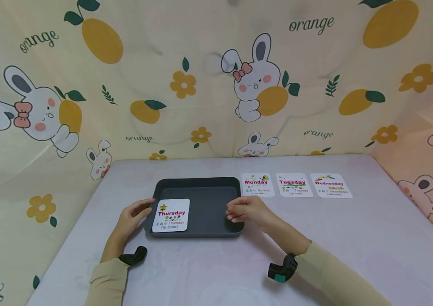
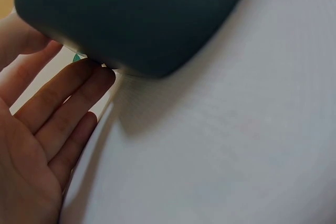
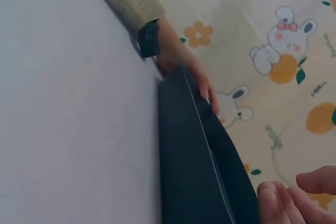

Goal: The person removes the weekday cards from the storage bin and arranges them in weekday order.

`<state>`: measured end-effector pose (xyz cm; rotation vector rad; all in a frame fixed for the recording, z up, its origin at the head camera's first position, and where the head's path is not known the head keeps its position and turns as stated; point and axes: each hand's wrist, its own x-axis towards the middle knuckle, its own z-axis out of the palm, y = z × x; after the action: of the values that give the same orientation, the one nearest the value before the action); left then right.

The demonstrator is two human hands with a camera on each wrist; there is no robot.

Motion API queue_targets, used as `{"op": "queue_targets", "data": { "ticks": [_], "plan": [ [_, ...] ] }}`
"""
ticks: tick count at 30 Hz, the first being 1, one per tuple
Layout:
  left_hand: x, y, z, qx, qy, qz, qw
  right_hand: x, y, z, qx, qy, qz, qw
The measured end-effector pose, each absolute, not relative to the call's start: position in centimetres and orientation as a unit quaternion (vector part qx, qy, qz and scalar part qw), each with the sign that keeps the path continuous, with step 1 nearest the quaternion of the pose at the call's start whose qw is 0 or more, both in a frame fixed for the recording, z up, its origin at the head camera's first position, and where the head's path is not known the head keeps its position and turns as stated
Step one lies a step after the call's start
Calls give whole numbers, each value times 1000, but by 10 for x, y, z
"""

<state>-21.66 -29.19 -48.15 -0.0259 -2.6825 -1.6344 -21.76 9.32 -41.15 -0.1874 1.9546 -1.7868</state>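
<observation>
A dark grey tray [image 1: 210, 212] lies on the table, and a Thursday card [image 1: 172, 221] is at its left end. My left hand [image 1: 131, 219] is at the tray's left side, its fingertips right at the rim. In the left wrist view the relaxed fingers [image 2: 79, 95] reach the outer wall of the tray [image 2: 131, 19]. Over the tray's right rim hovers my right hand [image 1: 252, 211], fingers loosely bent with nothing between them. The right wrist view shows its fingertips [image 3: 270, 203] beside the tray wall [image 3: 184, 145].
Right of the tray, a Monday card [image 1: 257, 189], a Tuesday card [image 1: 294, 189] and a Wednesday card [image 1: 331, 190] lie in a row near the table's back edge. A patterned cloth [image 1: 201, 76] with rabbits and oranges hangs behind the white table [image 1: 208, 272].
</observation>
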Motion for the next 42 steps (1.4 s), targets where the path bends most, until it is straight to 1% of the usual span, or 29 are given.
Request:
{"op": "queue_targets", "data": {
  "ticks": [17,32,42],
  "plan": [
    [-217,-293,-483,-18,-853,-521,7,-220,44,-426,-71,708,-647,275],
    [-218,-294,-483,-12,-854,-519,4,-228,11,-434,3,702,-647,298],
    [-218,-293,-483,-19,-852,-523,8,-230,-6,-441,26,696,-653,300]
  ]
}}
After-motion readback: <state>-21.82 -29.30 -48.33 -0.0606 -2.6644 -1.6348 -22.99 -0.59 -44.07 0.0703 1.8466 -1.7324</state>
